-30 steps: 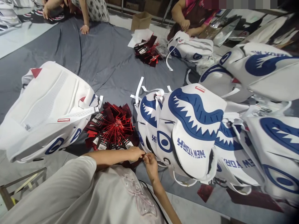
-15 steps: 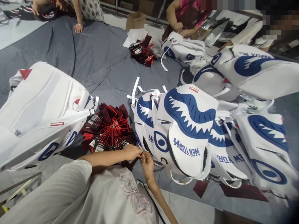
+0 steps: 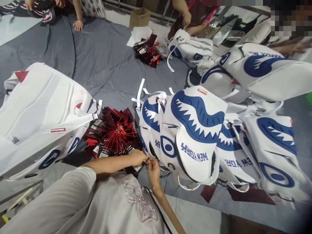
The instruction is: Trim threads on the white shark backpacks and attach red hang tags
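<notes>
My left hand (image 3: 138,158) reaches in from the left, its fingers pinched at the lower edge of the pile of hang tags. A dark hang tag (image 3: 137,168) shows just under it. Touching its fingertips is my right hand (image 3: 153,166), closed in a pinch on what looks like the tag's thin string; the exact grip is too small to make out. The red and black hang tags (image 3: 118,128) lie fanned out, red strings gathered in the middle. Close on the right stands a white backpack (image 3: 195,130) with a blue shark mouth and lettering.
Another white backpack (image 3: 36,107) lies on the left. More white backpacks (image 3: 275,149) crowd the right side. A second tag bundle (image 3: 147,50) is farther back on the grey cloth (image 3: 102,58). Co-workers' hands (image 3: 186,19) are across the table, near a cardboard box (image 3: 139,18).
The view has shifted slightly. My hands keep their pinch at almost the same spot. Across the table, a co-worker's hand has lifted above a backpack, and a dark cap at far left has turned.
</notes>
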Tool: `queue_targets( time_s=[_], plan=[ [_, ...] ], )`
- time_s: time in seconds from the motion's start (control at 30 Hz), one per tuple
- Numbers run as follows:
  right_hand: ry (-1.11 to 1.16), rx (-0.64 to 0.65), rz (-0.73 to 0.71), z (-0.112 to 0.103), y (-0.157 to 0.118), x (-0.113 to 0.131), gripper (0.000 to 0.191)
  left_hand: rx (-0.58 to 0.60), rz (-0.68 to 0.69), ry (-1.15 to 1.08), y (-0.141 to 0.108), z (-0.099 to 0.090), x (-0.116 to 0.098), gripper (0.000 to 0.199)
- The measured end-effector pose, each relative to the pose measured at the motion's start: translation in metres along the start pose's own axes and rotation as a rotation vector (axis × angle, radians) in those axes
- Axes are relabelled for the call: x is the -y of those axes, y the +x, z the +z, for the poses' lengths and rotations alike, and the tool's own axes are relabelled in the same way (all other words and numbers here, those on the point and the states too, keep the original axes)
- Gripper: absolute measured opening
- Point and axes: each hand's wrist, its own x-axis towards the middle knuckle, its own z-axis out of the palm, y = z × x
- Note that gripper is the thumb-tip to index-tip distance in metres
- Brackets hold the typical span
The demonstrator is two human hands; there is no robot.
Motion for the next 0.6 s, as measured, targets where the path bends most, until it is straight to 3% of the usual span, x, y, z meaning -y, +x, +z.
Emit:
queue_targets(
  time_s=[0.1, 0.23, 0.37, 0.47, 0.6],
  plan=[
    [0.000, -0.015, 0.015, -0.001, -0.001, 0.000, 0.022, -0.046, -0.013, 0.001, -0.001, 0.002, -0.001, 0.022],
    [-0.009, -0.008, 0.030, -0.001, 0.000, 0.000, 0.024, -0.040, 0.032, -0.024, 0.001, 0.007, 0.002, 0.014],
    [-0.009, -0.020, 0.053, -0.001, 0.000, 0.004, 0.026, -0.130, 0.040, -0.040, 0.002, 0.009, -0.001, 0.014],
    [-0.127, 0.013, 0.039, -0.008, -0.003, 0.018, 0.026, -0.246, 0.048, -0.072, -0.011, 0.001, -0.003, 0.015],
    [-0.483, 0.044, -0.207, -0.014, 0.000, 0.057, 0.025, -0.535, -0.101, -0.108, -0.056, -0.024, 0.021, 0.039]
  ],
)
